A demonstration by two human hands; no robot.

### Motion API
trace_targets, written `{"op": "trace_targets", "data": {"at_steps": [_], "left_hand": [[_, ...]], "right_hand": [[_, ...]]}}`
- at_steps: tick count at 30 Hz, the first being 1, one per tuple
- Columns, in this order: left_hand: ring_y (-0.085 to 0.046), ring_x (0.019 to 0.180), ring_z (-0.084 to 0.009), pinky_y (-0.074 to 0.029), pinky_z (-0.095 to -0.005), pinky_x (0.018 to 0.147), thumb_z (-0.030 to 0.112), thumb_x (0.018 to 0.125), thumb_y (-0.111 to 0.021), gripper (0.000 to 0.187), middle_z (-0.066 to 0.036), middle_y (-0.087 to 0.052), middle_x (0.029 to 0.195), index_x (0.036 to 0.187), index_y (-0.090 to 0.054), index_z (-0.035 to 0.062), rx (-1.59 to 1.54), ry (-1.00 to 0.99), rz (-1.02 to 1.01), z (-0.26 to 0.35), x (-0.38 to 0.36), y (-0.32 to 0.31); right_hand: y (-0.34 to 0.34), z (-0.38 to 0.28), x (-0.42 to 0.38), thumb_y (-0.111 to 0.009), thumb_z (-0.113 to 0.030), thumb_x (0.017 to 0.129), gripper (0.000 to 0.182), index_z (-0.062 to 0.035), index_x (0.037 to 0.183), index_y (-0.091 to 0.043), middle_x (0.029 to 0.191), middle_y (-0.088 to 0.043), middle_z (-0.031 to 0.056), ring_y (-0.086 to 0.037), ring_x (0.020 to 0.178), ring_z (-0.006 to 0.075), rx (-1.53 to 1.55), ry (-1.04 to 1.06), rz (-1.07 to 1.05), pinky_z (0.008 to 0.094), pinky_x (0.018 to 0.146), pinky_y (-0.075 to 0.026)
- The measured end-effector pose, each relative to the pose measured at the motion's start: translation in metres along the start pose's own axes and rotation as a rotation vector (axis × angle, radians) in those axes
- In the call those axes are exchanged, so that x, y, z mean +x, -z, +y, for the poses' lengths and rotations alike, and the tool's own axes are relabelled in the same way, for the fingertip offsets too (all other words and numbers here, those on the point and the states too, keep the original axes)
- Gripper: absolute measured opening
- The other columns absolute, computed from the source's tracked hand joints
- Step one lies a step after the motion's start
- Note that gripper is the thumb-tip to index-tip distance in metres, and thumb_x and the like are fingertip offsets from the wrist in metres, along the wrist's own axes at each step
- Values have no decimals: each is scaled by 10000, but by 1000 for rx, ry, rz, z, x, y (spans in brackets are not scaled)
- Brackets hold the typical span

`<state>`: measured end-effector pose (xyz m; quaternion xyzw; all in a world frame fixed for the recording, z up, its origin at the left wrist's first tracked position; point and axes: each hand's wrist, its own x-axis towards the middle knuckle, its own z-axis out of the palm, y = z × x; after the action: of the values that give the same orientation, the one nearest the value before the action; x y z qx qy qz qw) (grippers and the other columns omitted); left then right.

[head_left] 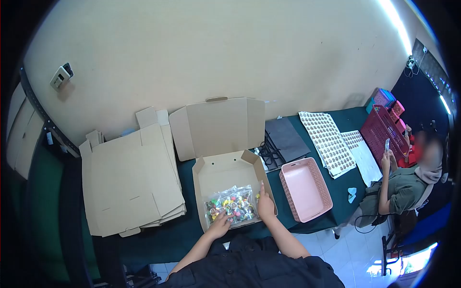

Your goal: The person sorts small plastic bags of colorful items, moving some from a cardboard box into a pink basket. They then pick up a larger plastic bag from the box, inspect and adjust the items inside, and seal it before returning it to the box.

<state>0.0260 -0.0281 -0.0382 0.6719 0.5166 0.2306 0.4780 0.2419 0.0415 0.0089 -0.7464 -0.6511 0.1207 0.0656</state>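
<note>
A cardboard box [225, 171] stands in front of me with its lid [217, 126] raised against the wall. Clear plastic bags [235, 204] of small multicoloured pieces lie in its near half; what the pieces are is too small to tell. My left hand [220, 226] rests on the bags at their near left, fingers spread. My right hand [265, 207] is at the box's right wall, index finger stretched out along it. Its other fingers are partly hidden. A bit of yellow shows beside this hand.
Flattened cardboard boxes [129, 182] are stacked at left. To the right are black bags [288, 139], a pink basket [307, 189], sticker sheets [329, 144] and a maroon crate [384, 129]. A seated person [398, 187] holds a phone [387, 145] at the far right.
</note>
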Motion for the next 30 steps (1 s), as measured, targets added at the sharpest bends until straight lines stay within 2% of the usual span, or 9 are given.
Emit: {"op": "trace_targets", "data": {"at_steps": [3, 5, 10, 13, 16, 18, 21, 26, 30], "left_hand": [[-199, 1289, -394, -205, -414, 1043, 337, 878, -443, 396, -251, -234, 1377, 1206, -497, 122, 95, 14, -13, -3, -2, -2], [-162, 1297, -405, -188, -420, 1049, 353, 874, -443, 417, -264, -197, 1386, 1223, -481, 127, 187, 36, -54, 4, -5, -2], [-146, 1304, -398, -178, -436, 1051, 366, 872, -432, 431, -242, -170, 1404, 1239, -467, 144, 233, 58, -71, 9, -6, -2], [-150, 1304, -397, -178, -447, 1049, 369, 871, -427, 430, -228, -164, 1411, 1242, -466, 155, 244, 74, -81, 9, -8, -2], [-155, 1303, -397, -179, -450, 1049, 368, 869, -427, 429, -220, -163, 1414, 1243, -466, 160, 244, 96, -90, 11, -8, -1], [-158, 1302, -397, -181, -448, 1049, 365, 868, -428, 429, -219, -164, 1414, 1243, -467, 160, 244, 104, -96, 12, -8, -1], [-161, 1302, -393, -185, -433, 1051, 363, 866, -431, 427, -216, -170, 1414, 1234, -476, 153, 244, 95, -82, 12, -7, -2], [-170, 1301, -385, -189, -414, 1054, 362, 864, -434, 419, -210, -182, 1412, 1216, -493, 143, 249, 77, -60, 9, -8, -2], [-171, 1301, -385, -193, -415, 1053, 363, 864, -435, 416, -205, -184, 1413, 1213, -495, 146, 229, 89, -67, 12, -9, 0]], "right_hand": [[-14, 14, 6, -494, 11, 769, 705, -99, 1383, -165, 948, -550, 214, -567, 864, 352, 306, 135, 55, 417, 770, -452], [-7, 16, 7, -466, 27, 780, 695, -112, 1386, -155, 991, -537, 225, -554, 890, 359, 537, 145, -97, 401, 796, -440], [-29, 25, -1, -485, -2, 780, 652, -4, 1354, -176, 1088, -469, 267, -456, 1035, 407, 394, 163, -7, 408, 897, -376], [-24, 17, -5, -523, -34, 770, 517, 69, 1247, -353, 1144, -419, 288, -398, 1082, 429, 204, 361, 166, 417, 931, -340], [-18, 8, -6, -556, -101, 763, 313, 77, 1020, -542, 1063, -492, 278, -494, 1005, 397, 161, 365, 225, 406, 861, -417], [-26, 6, -3, -586, -189, 750, 258, 55, 833, -603, 926, -567, 261, -568, 882, 381, 157, 72, -172, 417, 782, -461], [-39, 5, -6, -593, -238, 740, 282, 37, 800, -611, 817, -599, 231, -599, 780, 367, 229, 42, -120, 427, 728, -480], [-45, 12, -1, -541, -185, 759, 228, 20, 825, -616, 886, -596, 237, -590, 854, 362, 314, -9, -232, 432, 751, -476], [-36, 15, -3, -539, -135, 738, 171, 17, 770, -611, 839, -606, 224, -602, 804, 359, 173, -83, -107, 436, 710, -485]]}}
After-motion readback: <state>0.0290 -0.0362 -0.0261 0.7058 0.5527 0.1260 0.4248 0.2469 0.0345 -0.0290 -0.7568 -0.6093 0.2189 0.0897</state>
